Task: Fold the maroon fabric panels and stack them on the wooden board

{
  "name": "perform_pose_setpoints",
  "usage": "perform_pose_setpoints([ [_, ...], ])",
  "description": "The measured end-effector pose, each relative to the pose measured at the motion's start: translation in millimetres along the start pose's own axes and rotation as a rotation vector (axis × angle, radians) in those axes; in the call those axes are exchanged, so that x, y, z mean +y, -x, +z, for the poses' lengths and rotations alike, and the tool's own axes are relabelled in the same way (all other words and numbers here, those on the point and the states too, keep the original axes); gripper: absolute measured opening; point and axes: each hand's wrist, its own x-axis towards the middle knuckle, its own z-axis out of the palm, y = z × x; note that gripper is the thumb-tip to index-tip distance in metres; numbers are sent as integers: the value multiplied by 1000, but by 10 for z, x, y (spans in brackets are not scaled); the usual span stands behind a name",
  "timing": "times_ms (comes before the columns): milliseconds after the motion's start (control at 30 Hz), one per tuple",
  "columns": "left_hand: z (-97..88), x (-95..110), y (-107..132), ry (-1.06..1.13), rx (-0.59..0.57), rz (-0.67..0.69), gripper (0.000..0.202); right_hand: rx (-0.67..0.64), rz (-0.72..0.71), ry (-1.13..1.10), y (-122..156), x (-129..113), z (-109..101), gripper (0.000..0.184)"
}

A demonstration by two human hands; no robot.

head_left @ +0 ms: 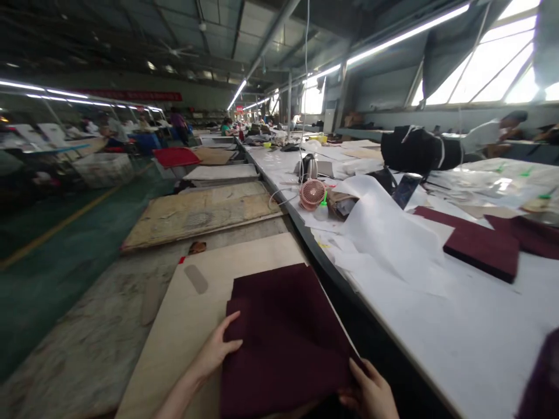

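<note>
A dark maroon piece of fabric (279,337) lies on a pale board (187,314) right before me, with a stepped upper left corner and soft creases. My left hand (216,349) rests at its left edge, thumb and forefinger apart and touching the cloth from above. At the lower right edge, my right hand (371,387) pinches the fabric between thumb and fingers; its lower fingers are partly hidden under the cloth. A grey rounded strip (195,279) and a small red mark (181,260) sit on the board's upper left part.
A dark gap separates the board from a long white table (458,326) on the right. It carries white sheets (384,227), a stack of maroon pieces (483,250), a pink fan (312,194) and a phone (407,190). Worn boards (205,209) lie ahead; people work farther off.
</note>
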Motion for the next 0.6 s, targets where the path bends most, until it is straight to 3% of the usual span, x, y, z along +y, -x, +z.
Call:
perform_pose_setpoints([
  [100,-121,-189,-117,-215,82,31,68,10,120,74,-97,172,49,68],
  [233,-177,-375,-255,-358,113,60,65,-18,149,376,-190,108,44,51],
  [400,-199,-462,-281,-422,108,69,65,-59,-35,848,-306,-137,112,36],
  [600,-173,-495,-273,-502,228,55,61,1,-263,946,-426,-85,28,36],
])
